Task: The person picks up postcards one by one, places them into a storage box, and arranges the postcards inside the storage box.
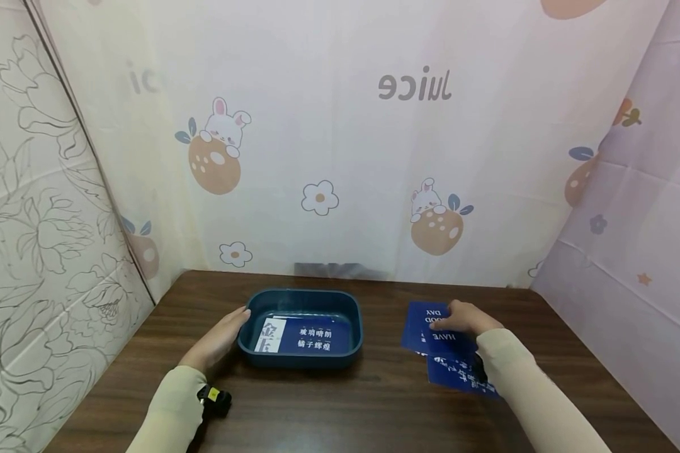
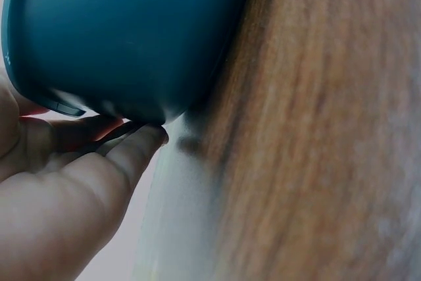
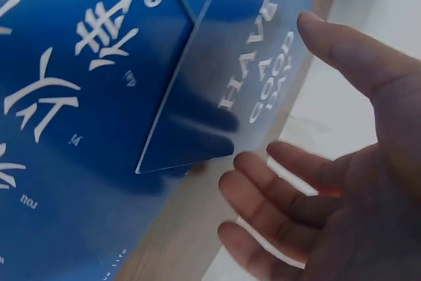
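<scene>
A dark teal plastic basin (image 1: 300, 360) stands left of the middle of the table, with blue and white printed cards (image 1: 314, 340) lying in it. My left hand (image 1: 218, 343) rests against the basin's left side, its fingertips at the outer wall in the left wrist view. To the right, several blue cards (image 1: 416, 324) overlap on the tabletop. Over them is my right hand (image 1: 469, 318), thumb and fingers spread apart. In the right wrist view the fingertips are right at the edge of a card lettered HAVE A GOOD DAY (image 3: 204, 90).
The brown wood-grain table (image 1: 328, 409) reaches back to a pale curtain (image 1: 340, 126) printed with rabbits and fruit. Other patterned curtains hang at the left and right sides. A black wrist camera (image 1: 215, 401) sits on the left sleeve.
</scene>
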`<action>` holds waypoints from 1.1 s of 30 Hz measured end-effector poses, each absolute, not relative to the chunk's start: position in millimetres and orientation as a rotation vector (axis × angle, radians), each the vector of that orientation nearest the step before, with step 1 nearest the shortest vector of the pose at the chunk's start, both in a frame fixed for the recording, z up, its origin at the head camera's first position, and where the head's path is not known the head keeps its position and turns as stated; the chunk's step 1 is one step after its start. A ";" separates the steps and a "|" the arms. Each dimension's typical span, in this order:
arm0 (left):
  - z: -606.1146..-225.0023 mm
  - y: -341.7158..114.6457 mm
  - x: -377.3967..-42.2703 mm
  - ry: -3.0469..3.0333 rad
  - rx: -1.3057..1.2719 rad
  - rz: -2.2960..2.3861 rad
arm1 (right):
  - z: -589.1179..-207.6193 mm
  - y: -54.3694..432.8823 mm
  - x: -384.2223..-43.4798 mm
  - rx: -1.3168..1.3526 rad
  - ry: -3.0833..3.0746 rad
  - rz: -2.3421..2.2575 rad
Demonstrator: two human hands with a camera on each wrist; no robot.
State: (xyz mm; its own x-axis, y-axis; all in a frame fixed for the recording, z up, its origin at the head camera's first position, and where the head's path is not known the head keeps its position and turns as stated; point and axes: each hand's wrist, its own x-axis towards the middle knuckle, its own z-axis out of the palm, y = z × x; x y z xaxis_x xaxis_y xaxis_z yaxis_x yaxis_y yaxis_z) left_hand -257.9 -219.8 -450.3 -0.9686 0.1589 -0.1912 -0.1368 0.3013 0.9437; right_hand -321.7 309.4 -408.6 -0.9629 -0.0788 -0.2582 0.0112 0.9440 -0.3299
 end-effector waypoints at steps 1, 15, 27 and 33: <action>-450.3 -219.5 -257.6 2.321 0.018 1.723 | -409.8 309.2 -322.5 -0.028 2.828 -0.468; -449.7 -218.5 -256.7 2.328 0.019 1.717 | -421.9 308.1 -338.0 0.240 2.707 -0.453; -450.1 -219.1 -256.8 2.319 0.012 1.722 | -416.2 304.2 -336.4 0.272 2.691 -0.568; -450.5 -218.3 -256.1 2.312 0.038 1.747 | -419.9 306.8 -337.8 0.268 2.745 -0.542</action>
